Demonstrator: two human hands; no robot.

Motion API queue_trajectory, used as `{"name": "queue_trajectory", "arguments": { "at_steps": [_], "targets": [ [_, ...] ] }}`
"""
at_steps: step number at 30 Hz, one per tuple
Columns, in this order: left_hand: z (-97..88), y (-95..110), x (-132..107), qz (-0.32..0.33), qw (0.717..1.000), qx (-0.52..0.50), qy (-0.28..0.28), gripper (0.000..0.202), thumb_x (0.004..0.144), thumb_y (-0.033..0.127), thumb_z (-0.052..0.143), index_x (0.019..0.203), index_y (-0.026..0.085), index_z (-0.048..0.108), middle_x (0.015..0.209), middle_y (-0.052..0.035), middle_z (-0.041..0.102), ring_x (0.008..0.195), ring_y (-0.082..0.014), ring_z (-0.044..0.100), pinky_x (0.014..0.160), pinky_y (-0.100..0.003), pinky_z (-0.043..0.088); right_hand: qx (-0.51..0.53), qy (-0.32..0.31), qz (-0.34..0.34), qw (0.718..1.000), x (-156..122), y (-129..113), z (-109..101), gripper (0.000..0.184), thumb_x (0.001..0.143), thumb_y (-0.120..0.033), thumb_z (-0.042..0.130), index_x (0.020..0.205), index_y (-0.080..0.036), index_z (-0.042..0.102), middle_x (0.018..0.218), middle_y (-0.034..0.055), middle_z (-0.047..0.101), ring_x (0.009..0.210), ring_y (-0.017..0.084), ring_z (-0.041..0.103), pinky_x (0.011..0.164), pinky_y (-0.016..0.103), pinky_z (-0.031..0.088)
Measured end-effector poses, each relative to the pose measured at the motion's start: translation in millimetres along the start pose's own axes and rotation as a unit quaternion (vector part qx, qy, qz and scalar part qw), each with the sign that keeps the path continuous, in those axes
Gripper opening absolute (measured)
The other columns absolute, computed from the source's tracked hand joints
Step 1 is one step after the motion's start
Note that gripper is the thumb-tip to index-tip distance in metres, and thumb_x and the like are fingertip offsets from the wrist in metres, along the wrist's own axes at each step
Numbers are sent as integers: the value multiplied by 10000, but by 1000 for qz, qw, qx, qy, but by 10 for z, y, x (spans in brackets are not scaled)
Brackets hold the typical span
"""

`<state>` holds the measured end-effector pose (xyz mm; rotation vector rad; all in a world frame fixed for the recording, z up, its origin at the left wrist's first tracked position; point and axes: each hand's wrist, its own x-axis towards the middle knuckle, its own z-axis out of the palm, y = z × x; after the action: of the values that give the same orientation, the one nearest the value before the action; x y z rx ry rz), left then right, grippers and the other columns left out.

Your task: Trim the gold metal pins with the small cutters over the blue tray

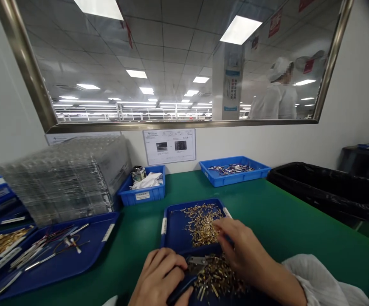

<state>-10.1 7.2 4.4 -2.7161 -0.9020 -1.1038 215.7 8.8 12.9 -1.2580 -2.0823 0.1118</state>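
Observation:
My left hand (159, 276) is closed around a pair of pliers (198, 261) with dark handles. Their metal jaws point right, over a heap of small dull metal pins (218, 276) in the near tray. Over the right side of a dark blue tray (175, 227), my right hand (246, 246) reaches in with thumb and fingertips drawn together at a pile of thin gold-coloured pins (203, 223). Whatever lies between those fingertips is too small to make out. The near tray is largely hidden by my hands.
Behind stand a blue bin (142, 196) with a white cloth and jar, and a blue tray (214, 180) of metal pieces. Stacked clear plastic trays (72, 182) and a tray of tools (85, 255) are left. A black-lined bin (318, 187) stands right. A person (273, 100) shows in the window.

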Motion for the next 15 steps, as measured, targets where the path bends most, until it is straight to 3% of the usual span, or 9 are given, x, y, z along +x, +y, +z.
{"name": "queue_trajectory", "arguments": {
  "at_steps": [1, 2, 4, 7, 11, 15],
  "targets": [
    [12, 13, -2, -13, 1000, -6, 20, 81, 723, 122, 572, 691, 195, 558, 775, -25, 624, 743, -198, 567, 689, -350, 465, -8, 10, 4, 1000, -2, -13, -11, 234, 820, -63, 433, 987, -165, 560, 915, 71, 598, 830, 190, 541, 708, 292, 402],
    [22, 28, -3, -37, 999, -6, 4, 82, 730, 118, 564, 702, 194, 559, 799, -32, 624, 766, -201, 565, 703, -358, 464, -7, -9, -1, 1000, -10, -36, -17, 207, 819, -65, 451, 943, -170, 578, 889, 58, 599, 810, 181, 547, 695, 281, 403],
    [32, 57, -2, -65, 997, -11, 29, 94, 726, 116, 553, 670, 191, 544, 787, -34, 617, 761, -205, 558, 689, -366, 456, 20, -111, -52, 992, -47, -91, 12, 152, 813, -79, 508, 780, -185, 611, 783, 9, 602, 712, 134, 561, 632, 224, 400],
    [30, 88, -1, -78, 996, -20, 32, 106, 709, 102, 552, 650, 189, 541, 780, -30, 615, 750, -204, 554, 701, -381, 444, 38, -244, -163, 955, -145, -128, 200, 75, 693, -161, 719, 722, -207, 667, 709, -25, 629, 657, 110, 585, 574, 177, 389],
    [40, 91, -19, -91, 995, -31, 13, 102, 717, 102, 550, 663, 188, 551, 808, -31, 615, 776, -207, 547, 732, -394, 426, -56, -286, -192, 937, -259, -65, 509, 65, 670, -216, 746, 690, -232, 687, 699, -18, 648, 645, 137, 601, 501, 194, 353],
    [65, 77, -43, -101, 994, -45, 6, 97, 716, 102, 559, 666, 185, 551, 826, -28, 614, 802, -212, 543, 749, -402, 416, -67, -302, -146, 940, -229, -75, 459, 52, 685, -190, 709, 692, -198, 658, 722, 15, 640, 636, 163, 598, 473, 207, 337]
  ]
}}
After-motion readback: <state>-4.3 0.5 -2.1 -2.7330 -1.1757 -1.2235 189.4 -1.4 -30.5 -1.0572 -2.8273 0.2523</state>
